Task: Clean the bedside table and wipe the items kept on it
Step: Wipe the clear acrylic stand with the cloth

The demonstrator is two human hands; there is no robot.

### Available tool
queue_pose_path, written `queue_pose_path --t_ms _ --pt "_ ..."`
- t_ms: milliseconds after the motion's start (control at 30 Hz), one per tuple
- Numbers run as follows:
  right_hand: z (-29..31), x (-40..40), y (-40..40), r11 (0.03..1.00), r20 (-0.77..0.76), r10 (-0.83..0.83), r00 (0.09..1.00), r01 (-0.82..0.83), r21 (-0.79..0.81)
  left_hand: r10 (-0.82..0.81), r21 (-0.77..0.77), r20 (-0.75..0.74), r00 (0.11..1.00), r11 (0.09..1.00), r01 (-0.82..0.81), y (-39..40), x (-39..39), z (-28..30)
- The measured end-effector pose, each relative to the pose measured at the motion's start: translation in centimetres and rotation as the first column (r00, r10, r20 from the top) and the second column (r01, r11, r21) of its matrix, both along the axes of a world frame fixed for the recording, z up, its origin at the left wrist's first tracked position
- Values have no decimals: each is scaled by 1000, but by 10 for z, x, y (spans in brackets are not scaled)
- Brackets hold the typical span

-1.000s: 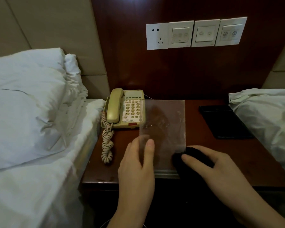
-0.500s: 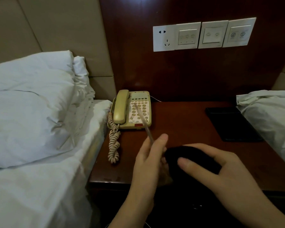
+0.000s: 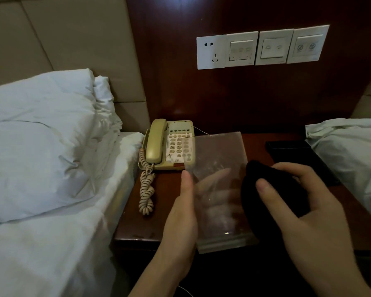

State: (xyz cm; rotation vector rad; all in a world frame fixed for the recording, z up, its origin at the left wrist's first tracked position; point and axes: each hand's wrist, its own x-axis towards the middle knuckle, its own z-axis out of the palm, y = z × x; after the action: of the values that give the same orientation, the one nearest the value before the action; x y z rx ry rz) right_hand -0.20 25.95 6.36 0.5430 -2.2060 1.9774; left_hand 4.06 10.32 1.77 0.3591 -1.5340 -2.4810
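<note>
Two hands are at work in the lower middle of the frame, and I read this as the wiping of one item lifted off the worktop [image 3: 165, 221]. My left hand [image 3: 184, 213] grasps a clear acrylic panel [image 3: 217, 168] by its left edge, thumb on the near face, fingers seen through the plastic behind it. The panel stands roughly upright above the front edge of the worktop, overlapping the cream telephone [image 3: 169, 144] in my view. My right hand [image 3: 304, 202] is wrapped round a bunched black cloth [image 3: 263, 198], pressed against the panel's right side.

I judge the panel stiff, light and smooth, so likely to slip if pinched too lightly, and apt to scratch or crack if it drops against the wood. Smears show on its face. Gripping by the edge looks right to me, since it keeps fingerprints off the wiped area; the thicker base at the bottom would be the steadier place to hold. The cloth is soft and will mould to the flat face.

A dark flat object [image 3: 298, 159] lies at centre right, near the white bedding.
</note>
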Motion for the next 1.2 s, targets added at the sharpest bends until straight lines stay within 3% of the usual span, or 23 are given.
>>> queue_pose_path --t_ms 100,200,267,400,433,500,600,767,833,933,1000,1067,1200 --pt "-8 -3 2 986 -206 -14 978 48 160 34 19 10 999 999 -34 -2 0 1" --pt "-13 -5 2 910 -402 78 912 100 402 98 -49 -9 995 994 -99 3 6 8" --pt "-15 -3 1 841 -392 217 894 33 540 181 -95 -14 983 979 -182 7 9 12" --pt "-17 -3 3 599 -236 529 815 -161 784 241 -147 14 970 961 -236 5 12 18" --pt "-15 -4 5 571 -172 554 815 -221 790 256 -149 19 966 957 -250 2 13 19" --pt "-11 -5 9 614 -150 567 810 -294 732 256 -127 46 966 960 -248 1 12 18" --pt "-12 -2 12 649 -275 586 762 -239 722 219 -126 68 973 970 -209 2 13 15" --pt "-12 1 3 581 -330 664 671 -187 792 207 -233 95 974 955 -181 15 15 14" --pt "-13 -3 -10 639 -381 598 706 -132 758 232 -217 113 966 955 -204 21 12 11" --pt "-4 -22 -25 816 -451 324 832 -4 578 200 -224 94 975 959 -175 33 12 9" --pt "1 -33 -25 860 -443 217 870 45 509 189 -285 111 976 947 -151 37 13 10" --pt "-5 -27 -18 812 -408 312 858 -18 583 212 -300 126 969 939 -167 31 14 11" --pt "-23 8 -11 649 -342 583 737 -169 742 341 -345 140 930 897 -277 12 13 9"
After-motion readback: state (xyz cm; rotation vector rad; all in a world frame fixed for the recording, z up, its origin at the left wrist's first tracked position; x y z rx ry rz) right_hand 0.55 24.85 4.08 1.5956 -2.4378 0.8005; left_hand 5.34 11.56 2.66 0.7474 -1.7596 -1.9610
